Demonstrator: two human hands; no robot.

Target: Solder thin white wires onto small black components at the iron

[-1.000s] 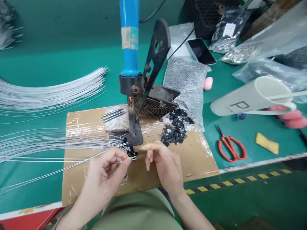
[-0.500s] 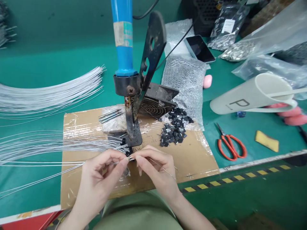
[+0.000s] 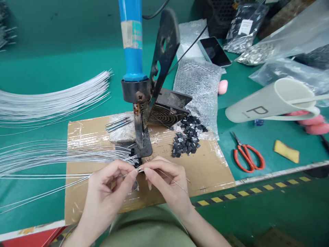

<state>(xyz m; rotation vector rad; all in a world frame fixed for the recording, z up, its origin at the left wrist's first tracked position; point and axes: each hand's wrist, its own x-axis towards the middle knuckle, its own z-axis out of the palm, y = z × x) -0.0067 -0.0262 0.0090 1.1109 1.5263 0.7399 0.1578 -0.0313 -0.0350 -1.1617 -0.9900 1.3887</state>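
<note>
My left hand (image 3: 109, 192) pinches the ends of white wires (image 3: 48, 193) that run off to the left. Its fingertips meet those of my right hand (image 3: 168, 181), which is closed round thin solder-like wire (image 3: 177, 184). A tiny piece between the fingertips is too small to make out. Just above them stands a blue-handled soldering iron (image 3: 133, 58), tip down in a black metal stand (image 3: 164, 44). A bundle of wires with black ends (image 3: 97, 156) lies beside the tip. Right of the stand sits a pile of small black parts (image 3: 186, 142) on cardboard (image 3: 203, 171).
A second white wire bundle (image 3: 77, 97) lies at the left. A small fan (image 3: 168, 108) is behind the stand. At the right are red-handled scissors (image 3: 248, 157), a yellow sponge (image 3: 286, 151), a white mug (image 3: 272, 103), a phone (image 3: 214, 52) and bubble wrap (image 3: 196, 89).
My right fingertips have shifted very slightly at the pinch. Otherwise both hands hold nearly the same pose.
</note>
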